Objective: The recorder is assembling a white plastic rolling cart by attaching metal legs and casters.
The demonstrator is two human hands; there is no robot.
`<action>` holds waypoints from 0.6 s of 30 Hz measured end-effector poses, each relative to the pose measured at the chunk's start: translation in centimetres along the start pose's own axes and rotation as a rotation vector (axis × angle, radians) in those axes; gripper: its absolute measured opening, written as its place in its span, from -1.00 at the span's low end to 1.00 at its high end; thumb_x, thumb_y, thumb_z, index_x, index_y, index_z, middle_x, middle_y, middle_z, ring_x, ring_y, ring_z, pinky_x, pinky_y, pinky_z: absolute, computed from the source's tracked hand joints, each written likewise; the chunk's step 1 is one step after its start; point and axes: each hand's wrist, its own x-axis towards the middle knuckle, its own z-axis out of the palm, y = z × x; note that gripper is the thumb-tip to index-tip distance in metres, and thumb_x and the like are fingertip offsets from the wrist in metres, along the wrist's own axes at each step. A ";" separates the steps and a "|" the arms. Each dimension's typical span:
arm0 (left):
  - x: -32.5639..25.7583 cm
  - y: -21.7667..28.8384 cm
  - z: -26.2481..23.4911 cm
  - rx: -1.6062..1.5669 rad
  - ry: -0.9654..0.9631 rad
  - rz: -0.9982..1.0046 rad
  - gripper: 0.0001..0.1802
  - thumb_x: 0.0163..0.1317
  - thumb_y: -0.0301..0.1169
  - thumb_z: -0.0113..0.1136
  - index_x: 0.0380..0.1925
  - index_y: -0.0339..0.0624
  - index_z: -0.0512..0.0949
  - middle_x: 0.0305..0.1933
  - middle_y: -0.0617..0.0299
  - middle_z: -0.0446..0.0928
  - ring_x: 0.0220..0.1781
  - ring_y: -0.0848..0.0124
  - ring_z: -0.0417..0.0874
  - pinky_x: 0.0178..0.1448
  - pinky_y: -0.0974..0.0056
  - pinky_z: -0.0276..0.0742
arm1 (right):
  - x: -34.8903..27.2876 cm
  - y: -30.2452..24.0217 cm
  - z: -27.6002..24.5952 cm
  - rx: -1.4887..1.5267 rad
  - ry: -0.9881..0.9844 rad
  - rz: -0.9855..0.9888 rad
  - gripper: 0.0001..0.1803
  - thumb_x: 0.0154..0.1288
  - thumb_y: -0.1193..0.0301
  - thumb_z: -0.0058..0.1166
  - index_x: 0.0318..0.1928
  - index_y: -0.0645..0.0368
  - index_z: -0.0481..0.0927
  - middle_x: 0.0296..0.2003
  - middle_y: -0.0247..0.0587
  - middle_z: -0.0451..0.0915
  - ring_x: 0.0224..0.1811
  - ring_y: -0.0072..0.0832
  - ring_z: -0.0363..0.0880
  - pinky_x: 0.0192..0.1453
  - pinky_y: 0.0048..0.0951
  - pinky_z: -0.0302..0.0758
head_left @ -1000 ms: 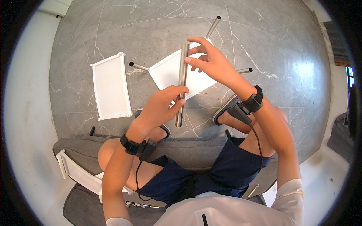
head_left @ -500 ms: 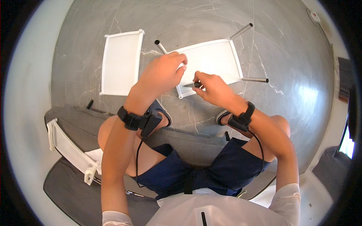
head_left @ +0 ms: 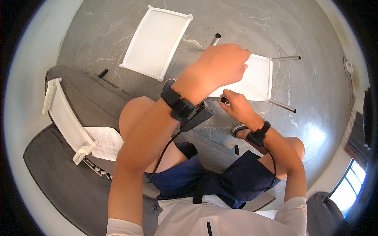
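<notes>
A white rectangular panel [head_left: 258, 76] lies on the floor with metal tube legs at its corners; the black-tipped right-hand legs [head_left: 284, 105] stick outward. My right hand [head_left: 239, 108] is closed, its thumb and fingers round the black end of a short metal tube [head_left: 214, 98] at the panel's near left corner. Over the panel's left part hangs my left hand [head_left: 218, 67], fingers curled in; its back hides the fingertips and anything in them. Behind it rises another black-tipped leg [head_left: 215, 38].
A second white panel [head_left: 155, 43] lies flat on the floor to the left. On the grey sofa [head_left: 84, 88] at my left rest a white panel [head_left: 69, 114], a printed paper sheet [head_left: 105, 142] and several thin metal rods [head_left: 96, 168]. Black cables run from my wrist straps.
The view has turned, so both floor panels appear farther right. My left hand has moved right across the picture, with its fingers now more hidden. My right hand keeps hold of the tube end.
</notes>
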 end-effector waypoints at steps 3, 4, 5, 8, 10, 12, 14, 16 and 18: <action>-0.1 -0.1 -0.2 0.002 0.023 -0.008 -0.76 0.34 -0.30 0.12 -0.12 -0.19 0.60 -0.14 0.02 0.66 -0.06 -0.03 0.67 -0.01 -0.05 0.59 | -0.1 -0.8 0.3 -0.054 -0.006 -0.059 -0.71 0.25 0.44 0.29 -0.20 0.25 0.41 -0.30 0.03 0.65 -0.29 -0.03 0.71 -0.23 -0.14 0.63; -0.1 0.0 -0.3 -0.005 0.018 -0.016 -0.77 0.34 -0.30 0.13 -0.12 -0.18 0.60 -0.14 0.03 0.66 -0.06 -0.03 0.67 -0.01 -0.05 0.59 | -0.4 -1.2 0.4 -0.093 -0.026 -0.091 -0.70 0.23 0.45 0.30 -0.19 0.24 0.40 -0.32 0.02 0.63 -0.30 0.00 0.69 -0.23 -0.11 0.61; -0.2 0.1 -0.3 -0.012 0.013 -0.024 -0.77 0.33 -0.30 0.14 -0.12 -0.18 0.60 -0.14 0.03 0.66 -0.06 -0.03 0.67 -0.02 -0.05 0.59 | -0.6 -1.6 0.5 -0.132 -0.045 -0.123 -0.68 0.20 0.46 0.30 -0.19 0.22 0.39 -0.34 0.01 0.61 -0.32 0.03 0.66 -0.23 -0.07 0.59; 0.1 0.4 -0.5 -0.020 -0.013 -0.011 -0.77 0.33 -0.30 0.16 -0.12 -0.18 0.60 -0.14 0.03 0.65 -0.05 -0.02 0.67 -0.02 -0.05 0.59 | -1.2 -2.6 0.4 -0.192 -0.082 -0.197 -0.65 0.14 0.49 0.30 -0.16 0.20 0.37 -0.35 0.00 0.56 -0.31 0.07 0.62 -0.22 -0.01 0.55; 0.1 0.6 -0.3 -0.020 -0.030 -0.017 -0.77 0.32 -0.30 0.16 -0.12 -0.18 0.60 -0.14 0.02 0.65 -0.05 -0.02 0.67 -0.02 -0.05 0.59 | -1.4 -3.0 0.4 -0.177 -0.125 -0.194 -0.63 0.13 0.50 0.30 -0.15 0.20 0.36 -0.33 -0.01 0.56 -0.30 0.07 0.62 -0.21 -0.01 0.55; 0.2 0.8 -0.1 -0.017 -0.047 -0.019 -0.77 0.32 -0.31 0.16 -0.12 -0.19 0.60 -0.14 0.02 0.65 -0.05 -0.02 0.67 -0.02 -0.06 0.59 | -1.6 -2.9 0.4 -0.162 -0.164 -0.191 -0.62 0.12 0.51 0.29 -0.14 0.21 0.35 -0.32 -0.02 0.56 -0.29 0.06 0.62 -0.20 0.00 0.54; 0.4 0.8 0.0 -0.007 -0.058 -0.011 -0.76 0.32 -0.31 0.16 -0.12 -0.20 0.61 -0.14 0.02 0.65 -0.05 -0.03 0.67 -0.01 -0.06 0.59 | -1.7 -2.5 0.5 -0.185 -0.185 -0.228 -0.73 0.33 0.41 0.14 -0.09 0.22 0.37 -0.31 0.03 0.56 -0.33 0.08 0.63 -0.27 -0.01 0.59; 0.5 0.7 0.3 -0.005 -0.053 -0.001 -0.76 0.32 -0.31 0.16 -0.11 -0.20 0.61 -0.14 0.02 0.65 -0.05 -0.03 0.67 -0.01 -0.07 0.59 | -2.0 -2.3 0.8 -0.222 -0.217 -0.205 -0.73 0.33 0.41 0.14 -0.09 0.22 0.37 -0.29 0.04 0.56 -0.33 0.08 0.63 -0.27 0.00 0.60; 0.6 0.8 0.5 -0.007 -0.047 0.008 -0.75 0.32 -0.31 0.16 -0.11 -0.20 0.61 -0.15 0.02 0.65 -0.05 -0.03 0.67 -0.01 -0.07 0.59 | -2.5 -1.6 1.4 -0.259 -0.253 -0.182 -0.74 0.33 0.42 0.14 -0.09 0.22 0.37 -0.28 0.04 0.56 -0.33 0.08 0.64 -0.26 0.00 0.60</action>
